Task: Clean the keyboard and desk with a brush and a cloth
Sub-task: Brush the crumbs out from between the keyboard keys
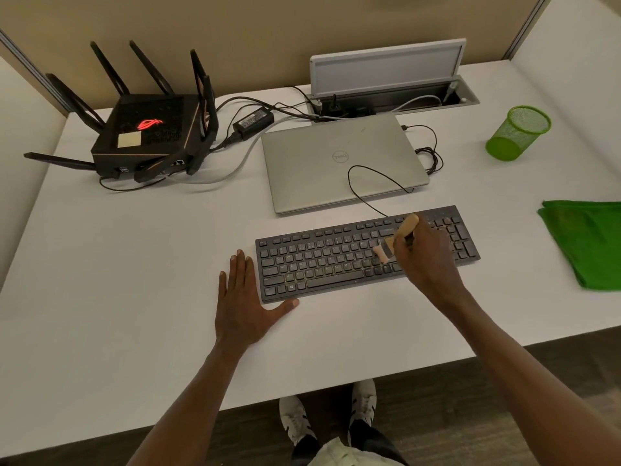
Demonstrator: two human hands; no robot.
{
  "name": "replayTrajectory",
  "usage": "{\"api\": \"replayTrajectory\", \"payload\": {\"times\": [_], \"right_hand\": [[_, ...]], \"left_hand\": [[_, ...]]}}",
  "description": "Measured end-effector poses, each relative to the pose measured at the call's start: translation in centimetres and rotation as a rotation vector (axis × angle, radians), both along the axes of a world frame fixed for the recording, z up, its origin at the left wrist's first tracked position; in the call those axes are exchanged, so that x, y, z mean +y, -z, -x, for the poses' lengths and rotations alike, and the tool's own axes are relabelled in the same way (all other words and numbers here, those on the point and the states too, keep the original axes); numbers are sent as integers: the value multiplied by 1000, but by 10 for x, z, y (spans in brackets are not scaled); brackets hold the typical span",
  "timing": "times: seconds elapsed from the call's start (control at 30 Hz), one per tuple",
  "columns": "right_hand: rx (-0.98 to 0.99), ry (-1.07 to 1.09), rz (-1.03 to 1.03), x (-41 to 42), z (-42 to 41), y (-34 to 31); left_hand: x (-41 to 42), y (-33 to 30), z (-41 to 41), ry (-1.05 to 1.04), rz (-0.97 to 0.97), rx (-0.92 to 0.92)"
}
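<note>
- The right hand [424,260] grips a wooden-handled brush [397,238], pale bristles on the flat black keyboard [363,255] mid-desk.
- The left hand [247,299] lies open and flat on the smooth white desk [134,280], touching the keyboard's left end.
- Risk: the keyboard's thin cable [366,183] snagging.
- The soft folded green cloth [586,243] waits far right.

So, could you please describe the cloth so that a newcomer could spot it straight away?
Start at the white desk and find the black keyboard near its front edge. Look past the keyboard's right end to the desk's right side: the cloth lies there, flat and folded. The nearby pen cup is green too, but upright mesh.
</note>
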State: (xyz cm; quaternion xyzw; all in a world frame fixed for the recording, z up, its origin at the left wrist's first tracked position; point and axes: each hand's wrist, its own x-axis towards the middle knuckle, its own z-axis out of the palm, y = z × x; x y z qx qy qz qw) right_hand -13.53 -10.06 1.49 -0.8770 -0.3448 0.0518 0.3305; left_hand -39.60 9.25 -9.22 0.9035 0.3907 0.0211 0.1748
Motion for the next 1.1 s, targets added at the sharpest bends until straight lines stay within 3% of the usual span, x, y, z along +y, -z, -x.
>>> {"api": "replayTrajectory", "payload": {"times": [0.57, 0.9, 1.1], "right_hand": [[31, 73, -29, 13, -5, -7], [-19, -20, -3, 13, -7, -11], [-71, -198, 146, 6, -13, -6]], "left_hand": [[-1, -2, 0, -3, -5, -10], [0, -1, 0, 3, -11, -6], [0, 0, 0, 4, -8, -8]]}}
